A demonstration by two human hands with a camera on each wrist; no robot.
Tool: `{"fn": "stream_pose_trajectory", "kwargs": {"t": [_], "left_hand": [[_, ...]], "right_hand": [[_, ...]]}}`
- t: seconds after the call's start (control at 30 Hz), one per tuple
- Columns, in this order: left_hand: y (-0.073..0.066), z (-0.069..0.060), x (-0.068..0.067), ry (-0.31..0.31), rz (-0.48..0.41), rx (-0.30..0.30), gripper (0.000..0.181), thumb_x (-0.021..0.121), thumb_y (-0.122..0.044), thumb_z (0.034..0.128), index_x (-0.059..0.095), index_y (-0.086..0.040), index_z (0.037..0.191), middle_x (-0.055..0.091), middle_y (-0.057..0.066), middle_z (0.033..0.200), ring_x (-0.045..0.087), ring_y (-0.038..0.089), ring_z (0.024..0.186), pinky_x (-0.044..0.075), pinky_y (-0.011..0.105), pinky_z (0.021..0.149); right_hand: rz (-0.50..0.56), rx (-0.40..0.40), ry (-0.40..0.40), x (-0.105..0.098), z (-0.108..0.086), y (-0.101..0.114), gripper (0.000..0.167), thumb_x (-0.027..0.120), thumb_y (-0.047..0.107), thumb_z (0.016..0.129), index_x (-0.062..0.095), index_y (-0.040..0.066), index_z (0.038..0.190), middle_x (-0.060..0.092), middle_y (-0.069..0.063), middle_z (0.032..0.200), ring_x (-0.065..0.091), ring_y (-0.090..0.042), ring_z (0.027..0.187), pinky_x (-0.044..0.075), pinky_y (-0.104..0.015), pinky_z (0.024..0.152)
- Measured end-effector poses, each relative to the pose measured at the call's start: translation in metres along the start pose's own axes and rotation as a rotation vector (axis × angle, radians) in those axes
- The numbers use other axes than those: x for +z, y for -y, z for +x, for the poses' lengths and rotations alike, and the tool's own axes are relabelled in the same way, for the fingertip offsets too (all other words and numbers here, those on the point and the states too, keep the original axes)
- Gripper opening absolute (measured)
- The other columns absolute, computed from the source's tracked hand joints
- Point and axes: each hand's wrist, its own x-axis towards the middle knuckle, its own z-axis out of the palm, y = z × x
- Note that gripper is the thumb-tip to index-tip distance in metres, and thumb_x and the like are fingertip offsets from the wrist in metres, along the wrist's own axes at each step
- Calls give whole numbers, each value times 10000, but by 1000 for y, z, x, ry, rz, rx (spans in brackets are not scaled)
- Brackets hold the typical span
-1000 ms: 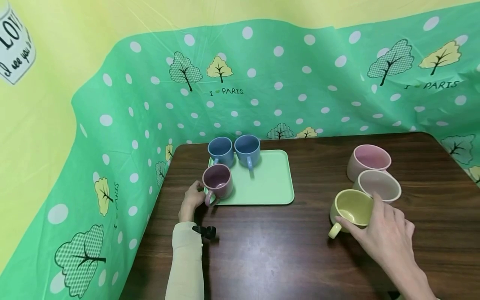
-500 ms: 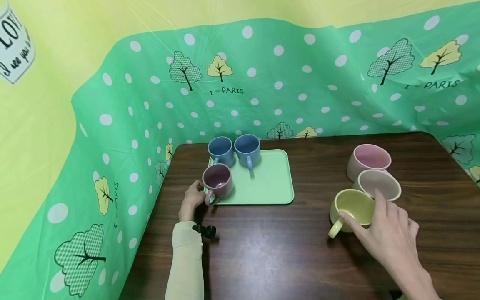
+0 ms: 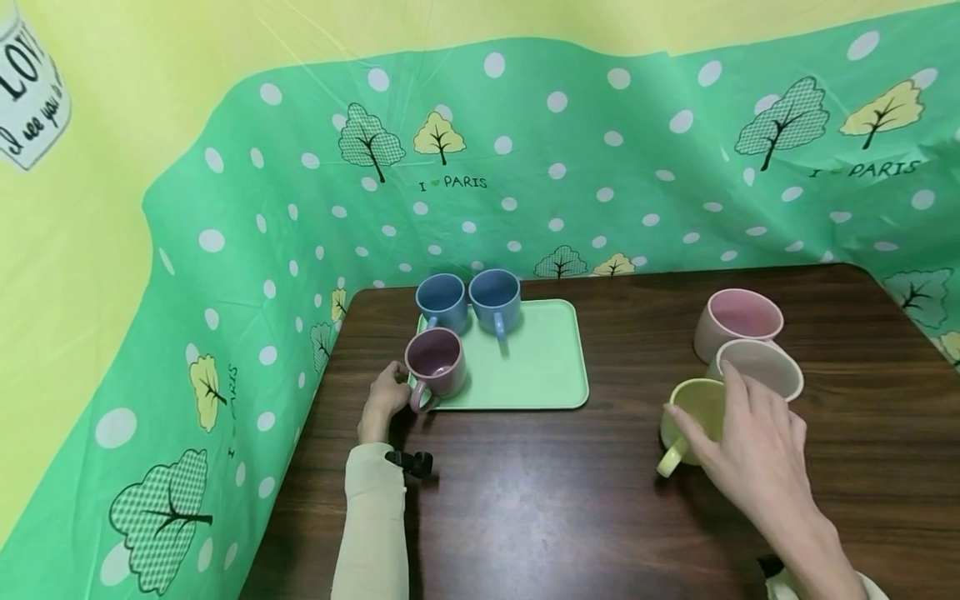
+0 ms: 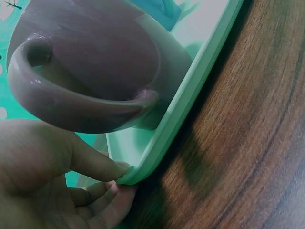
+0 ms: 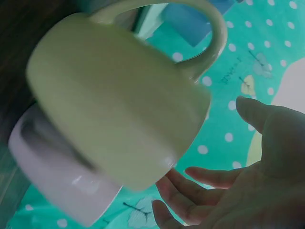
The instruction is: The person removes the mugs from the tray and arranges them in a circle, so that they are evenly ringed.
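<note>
My left hand is at the near left corner of a light green tray. In the left wrist view its thumb lies on top of the tray's rim and the fingers are under it, so it pinches the corner. A purple mug stands upright on the tray beside that hand, handle toward the near side. My right hand hovers over a yellow mug, thumb and fingers spread. The right wrist view shows the thumb apart from the yellow mug; whether the fingertips touch it I cannot tell.
Two blue mugs stand at the tray's back left. Behind the yellow mug are a whitish mug and a pink mug, close together. All rest on a dark wooden table, with a green dotted cloth around it.
My right hand has moved left and slightly forward over the yellow mug. The left hand, tray and mugs look the same.
</note>
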Motion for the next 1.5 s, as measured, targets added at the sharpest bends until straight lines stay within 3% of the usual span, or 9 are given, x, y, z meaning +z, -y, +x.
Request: {"fn": "stream_pose_trajectory", "kwargs": {"t": [0.2, 0.37, 0.7, 1.13, 1.5], "left_hand": [[1, 0, 1, 0, -2, -7, 374, 475, -65, 812, 541, -95, 1178, 581, 156, 1119, 477, 293, 931, 396, 409, 778], [1, -1, 0, 1, -1, 4, 372, 455, -58, 815, 536, -85, 1178, 579, 168, 1110, 486, 291, 885, 394, 399, 749], [-1, -1, 1, 10, -10, -5, 398, 435, -47, 810, 533, -94, 1193, 559, 160, 1173, 473, 278, 860, 371, 364, 714], [-1, -2, 1, 2, -12, 1, 406, 434, -41, 799, 530, -78, 1191, 536, 169, 1297, 460, 320, 1070, 400, 445, 860], [-3, -5, -1, -9, -18, 5, 386, 430, -42, 780, 547, -76, 1146, 554, 187, 1239, 467, 336, 1029, 406, 437, 801]], "right_hand": [[74, -58, -17, 8, 8, 21, 810, 670, 437, 842, 349, -17, 1431, 475, -310, 1277, 391, -506, 1179, 261, -670, 891], [157, -97, 19, 18, 15, 39, 784, 663, 414, 856, 351, -16, 1432, 463, -312, 1306, 404, -492, 1196, 291, -623, 951], [287, -126, 130, 42, 31, 65, 731, 604, 430, 900, 343, 17, 1445, 417, -257, 1389, 372, -445, 1269, 301, -596, 995], [450, -146, 312, 81, 45, 94, 736, 612, 424, 901, 315, 60, 1467, 436, -171, 1381, 433, -325, 1262, 383, -521, 992], [566, -184, 374, 122, 61, 122, 727, 655, 378, 881, 343, 50, 1450, 474, -179, 1340, 499, -313, 1205, 428, -446, 990]]}}
